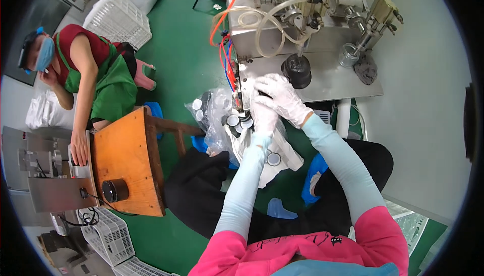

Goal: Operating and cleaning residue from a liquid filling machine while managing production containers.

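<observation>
My hands, in white gloves, are together at the front edge of the steel machine table (pixel 335 82). My left hand (pixel 264 113) is closed and upright, and my right hand (pixel 281 94) curls over its top. A small dark patch shows between them; what they hold is mostly hidden. Just beyond my right hand, a black rounded container (pixel 296 72) stands under a filling nozzle (pixel 302 49). Below and left of my left hand, several round lids (pixel 233 120) with pale insides lie in a plastic bag (pixel 218 117). Another lid (pixel 274 159) rests on white sheeting (pixel 288 156) below my wrists.
Clear hoses (pixel 269 24) and orange tubing (pixel 229 4) hang by the machine. To the right stand a clear cup (pixel 349 55) and a dark bundle (pixel 366 69). At left, a co-worker (pixel 96 69) reaches over a wooden table (pixel 126 160) bearing a black jar (pixel 115 190).
</observation>
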A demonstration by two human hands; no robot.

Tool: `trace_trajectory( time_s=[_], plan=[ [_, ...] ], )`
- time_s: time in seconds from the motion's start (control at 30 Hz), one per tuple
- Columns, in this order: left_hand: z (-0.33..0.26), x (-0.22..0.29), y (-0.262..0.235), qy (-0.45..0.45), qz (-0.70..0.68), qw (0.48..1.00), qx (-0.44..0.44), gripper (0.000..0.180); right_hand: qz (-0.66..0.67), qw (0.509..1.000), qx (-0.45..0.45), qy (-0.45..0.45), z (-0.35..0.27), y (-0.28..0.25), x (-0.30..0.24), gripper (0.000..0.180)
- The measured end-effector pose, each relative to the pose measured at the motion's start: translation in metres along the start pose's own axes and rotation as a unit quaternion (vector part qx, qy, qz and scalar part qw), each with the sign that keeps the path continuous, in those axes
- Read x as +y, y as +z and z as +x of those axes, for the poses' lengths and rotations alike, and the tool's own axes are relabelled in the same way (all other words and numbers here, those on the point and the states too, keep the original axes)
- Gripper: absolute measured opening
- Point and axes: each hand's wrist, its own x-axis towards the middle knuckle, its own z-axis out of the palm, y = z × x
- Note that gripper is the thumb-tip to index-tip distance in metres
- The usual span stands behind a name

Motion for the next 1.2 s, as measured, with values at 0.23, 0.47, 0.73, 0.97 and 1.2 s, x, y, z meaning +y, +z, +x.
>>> trace_trajectory(
  time_s=[0.23,0.47,0.73,0.97,1.2],
  plan=[
    [-0.046,0.098,-0.053,0.230,0.060,0.957,-0.166,0.045,0.320,0.921,-0.110,-0.192,-0.032,-0.082,-0.049,0.022],
    [-0.103,0.190,-0.090,0.382,0.119,0.890,-0.217,0.054,0.496,0.753,-0.248,-0.355,-0.080,-0.136,-0.132,0.012],
    [-0.113,0.199,-0.121,0.207,0.017,0.956,-0.206,0.061,0.280,0.930,-0.107,-0.212,-0.096,-0.123,-0.153,0.040],
    [-0.083,0.194,-0.251,-0.029,-0.115,0.972,0.203,0.057,0.456,0.888,0.057,0.008,-0.130,-0.106,-0.123,0.065],
    [-0.058,0.134,-0.329,-0.012,-0.037,0.943,0.330,0.051,0.489,0.867,0.031,0.095,-0.161,-0.089,-0.102,0.058]
  ],
)
